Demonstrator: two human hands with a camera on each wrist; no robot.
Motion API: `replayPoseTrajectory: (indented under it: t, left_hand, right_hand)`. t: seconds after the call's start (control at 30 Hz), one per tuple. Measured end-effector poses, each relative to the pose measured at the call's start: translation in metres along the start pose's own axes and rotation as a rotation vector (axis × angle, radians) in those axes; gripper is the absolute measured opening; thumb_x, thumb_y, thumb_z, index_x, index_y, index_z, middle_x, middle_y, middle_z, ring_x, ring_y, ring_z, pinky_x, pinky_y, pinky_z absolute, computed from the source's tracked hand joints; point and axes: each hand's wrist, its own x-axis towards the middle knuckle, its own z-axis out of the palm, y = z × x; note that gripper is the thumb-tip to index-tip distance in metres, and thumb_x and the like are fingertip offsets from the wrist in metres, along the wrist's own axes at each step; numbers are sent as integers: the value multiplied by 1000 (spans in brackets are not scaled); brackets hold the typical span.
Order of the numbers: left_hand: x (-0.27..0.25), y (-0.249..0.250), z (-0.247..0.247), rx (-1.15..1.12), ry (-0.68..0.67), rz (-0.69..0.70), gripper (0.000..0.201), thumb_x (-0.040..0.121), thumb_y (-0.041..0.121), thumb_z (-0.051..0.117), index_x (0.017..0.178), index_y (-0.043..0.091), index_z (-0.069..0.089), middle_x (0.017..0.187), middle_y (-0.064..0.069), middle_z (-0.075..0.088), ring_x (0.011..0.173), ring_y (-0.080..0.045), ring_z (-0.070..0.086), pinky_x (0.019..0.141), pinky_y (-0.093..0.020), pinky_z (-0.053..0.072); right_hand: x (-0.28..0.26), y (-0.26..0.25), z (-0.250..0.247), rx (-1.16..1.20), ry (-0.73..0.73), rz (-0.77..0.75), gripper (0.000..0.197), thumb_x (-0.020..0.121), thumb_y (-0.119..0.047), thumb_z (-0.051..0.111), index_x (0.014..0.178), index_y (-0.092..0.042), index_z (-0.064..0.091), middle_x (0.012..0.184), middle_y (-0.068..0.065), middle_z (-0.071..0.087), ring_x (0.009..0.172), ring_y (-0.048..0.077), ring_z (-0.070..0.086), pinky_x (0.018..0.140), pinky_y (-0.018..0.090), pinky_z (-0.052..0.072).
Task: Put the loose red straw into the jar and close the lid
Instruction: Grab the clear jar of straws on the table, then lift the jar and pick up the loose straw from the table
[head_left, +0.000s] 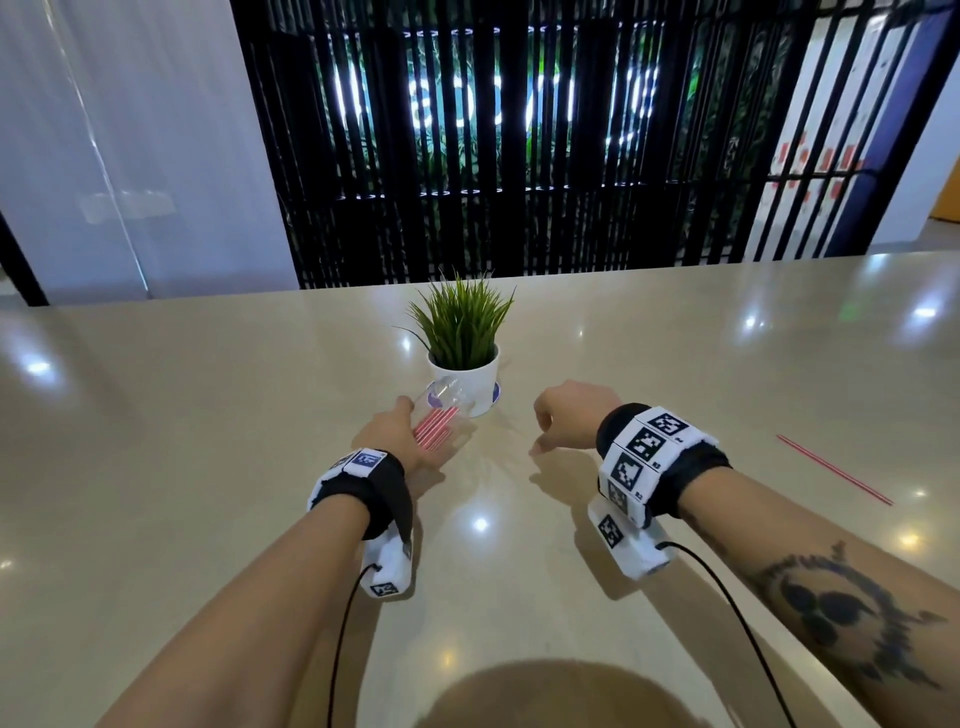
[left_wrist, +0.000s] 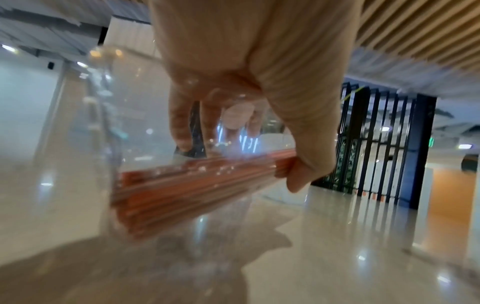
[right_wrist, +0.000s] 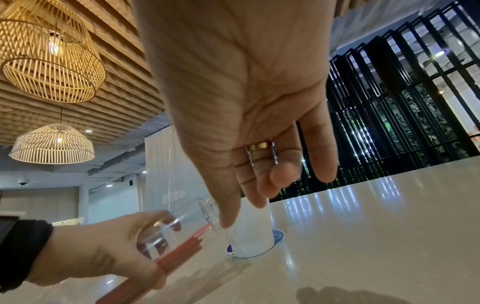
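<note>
My left hand (head_left: 402, 423) grips a clear jar (head_left: 448, 404) and holds it tilted low over the table, in front of the plant pot. A bundle of red straws (head_left: 435, 427) lies inside the jar. In the left wrist view my fingers (left_wrist: 182, 123) and thumb wrap the jar (left_wrist: 124, 133) around the straws (left_wrist: 194, 185). My right hand (head_left: 543, 428) hovers to the right of the jar, fingers loosely curled and holding nothing. The right wrist view shows it (right_wrist: 259, 174) just above the jar (right_wrist: 182, 222). One loose red straw (head_left: 834, 470) lies on the table far to the right. I cannot make out a lid.
A white pot (head_left: 467, 376) with a green grass plant stands on a blue coaster right behind the jar. The beige table (head_left: 675, 364) is wide and glossy. A black slatted screen runs along its far edge.
</note>
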Motion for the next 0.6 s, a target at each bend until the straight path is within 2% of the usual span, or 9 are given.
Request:
replayPoseTrajectory:
  t: [0.07, 0.2, 0.37, 0.47, 0.6]
  left_hand:
    - [1, 10, -8, -75, 69, 46, 82, 54, 49, 72, 119, 14, 36, 92, -7, 59, 77, -29, 56, 67, -36, 47]
    - [2, 31, -14, -267, 225, 122, 82, 58, 38, 72, 125, 13, 32, 99, -14, 60, 83, -31, 59, 70, -40, 49]
    - [-6, 65, -11, -460, 331, 218, 71, 62, 33, 75, 120, 14, 38, 109, -9, 58, 93, -27, 58, 80, -41, 50]
    - [-11, 90, -4, -539, 328, 253, 76, 63, 36, 76, 125, 16, 36, 115, -7, 57, 100, -25, 58, 86, -39, 48]
    - [-20, 132, 9, -607, 265, 303, 89, 63, 42, 77, 132, 11, 30, 120, -11, 53, 107, -26, 53, 90, -36, 43]
  right_hand:
    - [-3, 3, -2, 7, 37, 16, 34, 85, -37, 62, 102, -8, 64, 86, 3, 57, 79, 22, 52, 61, 27, 39]
    - [-12, 13, -6, 55, 114, 72, 32, 87, -38, 58, 100, -10, 64, 87, 3, 58, 81, 22, 54, 65, 28, 40]
    - [-31, 37, -12, 157, 212, 124, 31, 88, -38, 55, 98, -9, 64, 98, 8, 67, 91, 26, 62, 69, 30, 43]
    - [-43, 57, -14, 174, 264, 156, 29, 90, -33, 53, 98, -8, 65, 98, 10, 69, 92, 28, 63, 68, 29, 42]
    - [-58, 87, -19, 196, 401, 212, 26, 95, -22, 45, 103, -7, 65, 98, 12, 69, 92, 30, 63, 72, 35, 47]
